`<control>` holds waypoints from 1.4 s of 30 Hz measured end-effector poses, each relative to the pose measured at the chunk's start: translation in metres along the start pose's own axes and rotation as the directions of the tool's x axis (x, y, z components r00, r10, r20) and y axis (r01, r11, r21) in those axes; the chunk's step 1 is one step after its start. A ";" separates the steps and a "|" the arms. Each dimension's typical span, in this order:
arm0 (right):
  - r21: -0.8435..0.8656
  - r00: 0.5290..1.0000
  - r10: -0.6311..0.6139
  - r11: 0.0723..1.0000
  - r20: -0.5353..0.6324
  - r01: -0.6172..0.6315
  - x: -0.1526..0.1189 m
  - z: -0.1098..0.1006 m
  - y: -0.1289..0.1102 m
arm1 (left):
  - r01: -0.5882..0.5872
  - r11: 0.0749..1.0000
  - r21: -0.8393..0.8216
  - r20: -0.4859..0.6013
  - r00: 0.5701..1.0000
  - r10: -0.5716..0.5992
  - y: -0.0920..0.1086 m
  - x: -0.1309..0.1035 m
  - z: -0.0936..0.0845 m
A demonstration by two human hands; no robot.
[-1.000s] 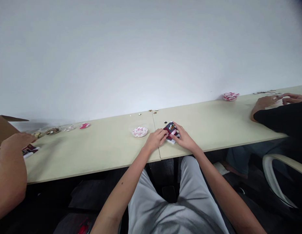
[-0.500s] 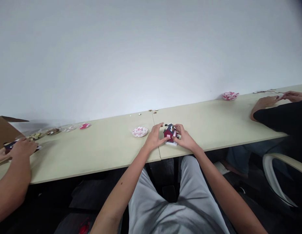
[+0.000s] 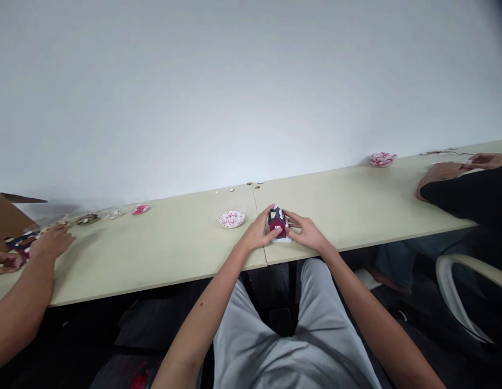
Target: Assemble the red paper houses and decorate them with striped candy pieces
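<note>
A miniature house (image 3: pixel 277 222) with dark red walls, a dark blue roof and white trim stands upright on the table in front of me. My left hand (image 3: pixel 259 229) grips its left side, with the thumb across the front wall. My right hand (image 3: pixel 305 231) holds its right side, fingers at the roof edge and thumb near the lower corner. Left of the house sits a clear bowl (image 3: pixel 232 219) of small white pieces with red marks.
Small loose bits (image 3: pixel 258 187) lie near the wall. Another bowl (image 3: pixel 382 159) of red-and-white pieces stands to the right, beside a co-worker's hands (image 3: pixel 445 170). At left, a co-worker's hand (image 3: pixel 52 241) is near another house, several small dishes and a cardboard box (image 3: pixel 9 219).
The house has turned so its red front faces me more squarely, and it has shifted slightly left. My left fingers have closed in on its side.
</note>
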State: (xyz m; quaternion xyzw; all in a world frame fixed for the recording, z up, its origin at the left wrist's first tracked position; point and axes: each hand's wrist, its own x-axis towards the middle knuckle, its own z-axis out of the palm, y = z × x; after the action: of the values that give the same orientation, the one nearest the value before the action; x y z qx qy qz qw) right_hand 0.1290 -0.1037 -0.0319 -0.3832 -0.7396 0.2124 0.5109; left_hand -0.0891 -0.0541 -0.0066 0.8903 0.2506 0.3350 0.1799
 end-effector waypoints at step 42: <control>-0.153 0.995 0.095 0.984 -0.021 -0.097 0.003 -0.002 0.006 | 0.052 0.999 0.008 0.009 0.999 -0.053 0.008 0.001 -0.003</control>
State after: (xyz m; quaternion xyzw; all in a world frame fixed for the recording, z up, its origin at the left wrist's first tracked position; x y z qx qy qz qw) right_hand 0.1327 -0.0979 -0.0339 -0.4580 -0.7309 0.1764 0.4742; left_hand -0.0877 -0.0595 -0.0002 0.8856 0.2743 0.3252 0.1864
